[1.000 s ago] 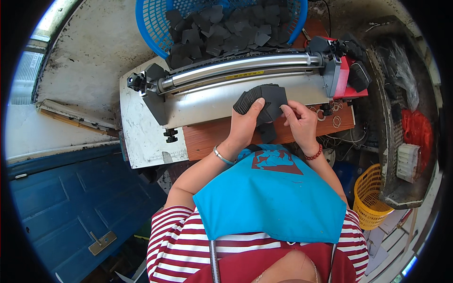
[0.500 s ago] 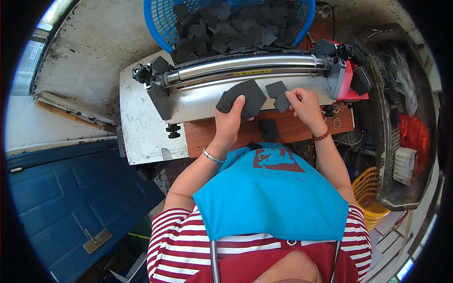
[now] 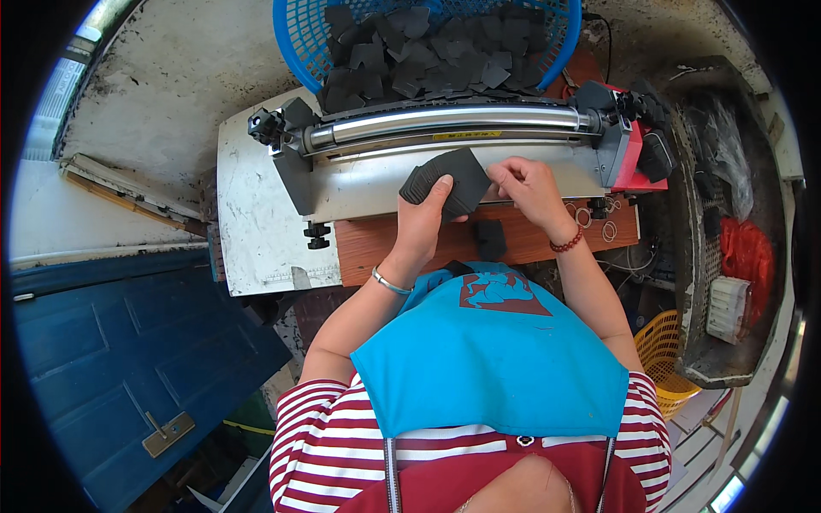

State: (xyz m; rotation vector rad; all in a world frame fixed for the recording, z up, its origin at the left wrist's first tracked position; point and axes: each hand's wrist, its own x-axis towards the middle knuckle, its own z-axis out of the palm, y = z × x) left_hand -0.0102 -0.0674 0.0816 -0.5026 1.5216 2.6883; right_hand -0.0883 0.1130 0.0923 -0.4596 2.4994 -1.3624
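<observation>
Here, a blue basket (image 3: 294, 47) holds dark pieces (image 3: 453, 53); the left hand (image 3: 420, 221), a stack (image 3: 462, 174).

A yellow label strip (image 3: 466, 135) runs along the roller machine (image 3: 376, 181), just below the bright metal roller (image 3: 453, 120); it carries a line of small dark print, too small to read surely. The blue apron (image 3: 505, 376) bears a dark red printed patch (image 3: 540, 301) with a blue figure on it, in which no lettering can be made out. Near the front edge of the white part of the bench (image 3: 256, 214) runs a faint row of fine marks, with no legible numbers.
</observation>
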